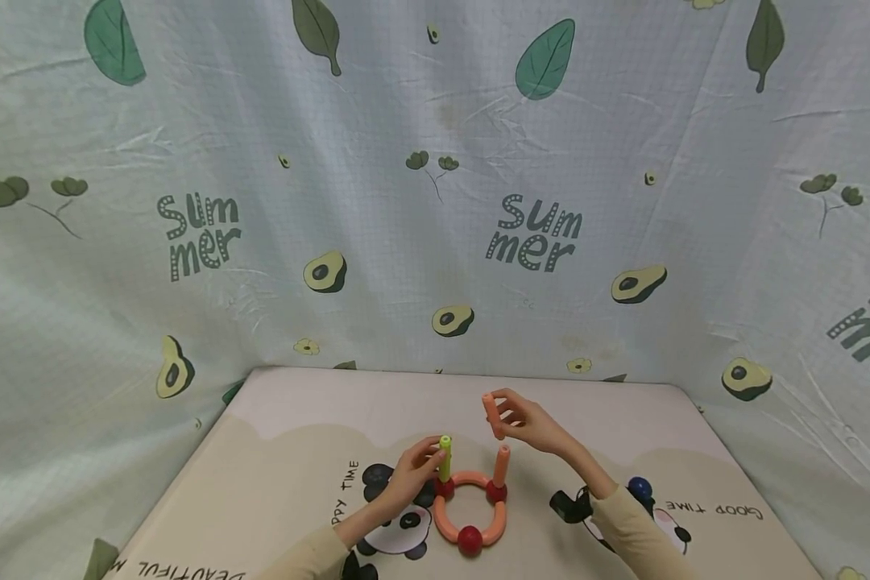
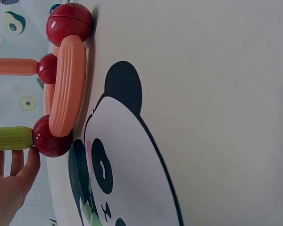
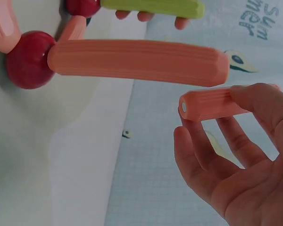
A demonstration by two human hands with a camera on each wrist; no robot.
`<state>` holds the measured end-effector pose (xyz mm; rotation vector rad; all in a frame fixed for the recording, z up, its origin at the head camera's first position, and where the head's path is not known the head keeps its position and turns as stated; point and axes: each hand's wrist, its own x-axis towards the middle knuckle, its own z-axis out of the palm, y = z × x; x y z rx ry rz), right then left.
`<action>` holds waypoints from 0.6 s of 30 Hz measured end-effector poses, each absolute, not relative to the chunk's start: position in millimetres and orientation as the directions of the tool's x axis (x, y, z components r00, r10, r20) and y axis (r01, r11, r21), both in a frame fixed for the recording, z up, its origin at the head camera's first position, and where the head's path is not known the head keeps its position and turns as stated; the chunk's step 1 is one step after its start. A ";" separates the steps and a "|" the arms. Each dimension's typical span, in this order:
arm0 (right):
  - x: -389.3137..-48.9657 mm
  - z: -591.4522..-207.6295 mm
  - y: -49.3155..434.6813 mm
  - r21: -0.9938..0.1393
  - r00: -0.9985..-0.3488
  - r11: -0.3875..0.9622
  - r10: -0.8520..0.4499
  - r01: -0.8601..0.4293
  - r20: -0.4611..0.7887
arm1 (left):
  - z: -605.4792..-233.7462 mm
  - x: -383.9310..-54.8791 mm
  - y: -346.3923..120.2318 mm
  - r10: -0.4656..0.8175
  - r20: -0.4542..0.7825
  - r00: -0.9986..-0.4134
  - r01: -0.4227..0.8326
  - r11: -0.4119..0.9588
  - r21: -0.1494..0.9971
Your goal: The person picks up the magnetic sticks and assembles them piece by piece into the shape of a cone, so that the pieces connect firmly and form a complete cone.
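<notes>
A ring of curved orange magnetic rods [image 1: 441, 519] and red balls lies on the table, with one red ball [image 1: 470, 540] nearest me. From the far-left red ball [image 2: 52, 136] a green rod [image 1: 445, 461] stands upright, and my left hand [image 1: 410, 474] pinches it. On the far-right red ball [image 3: 30, 60] stands an upright orange rod [image 3: 139, 61]. My right hand [image 1: 528, 423] pinches a loose orange rod [image 3: 212, 103] between thumb and fingers. In the head view this rod is above and slightly left of the upright orange one; a gap between them cannot be judged exactly.
The pale table cover [image 1: 275, 451] carries printed pandas and lettering. A blue ball [image 1: 640, 488] lies beside my right forearm, with a dark shape [image 1: 571, 507] on the forearm's other side. A patterned curtain [image 1: 377, 209] hangs behind the table's far edge.
</notes>
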<state>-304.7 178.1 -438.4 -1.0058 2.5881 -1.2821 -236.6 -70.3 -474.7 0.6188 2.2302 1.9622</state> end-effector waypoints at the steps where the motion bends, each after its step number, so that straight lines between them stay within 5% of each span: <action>1: -303.4 -437.8 178.9 -0.741 -0.781 0.426 -0.588 -0.519 0.210 | -475.8 -237.2 -70.4 0.369 0.183 -0.911 0.229 0.082 0.970; 18: -274.0 -423.5 183.6 -0.833 -0.750 0.232 -0.596 -0.503 0.287 | -476.9 -239.4 -70.5 0.381 0.184 -0.906 0.233 0.086 0.969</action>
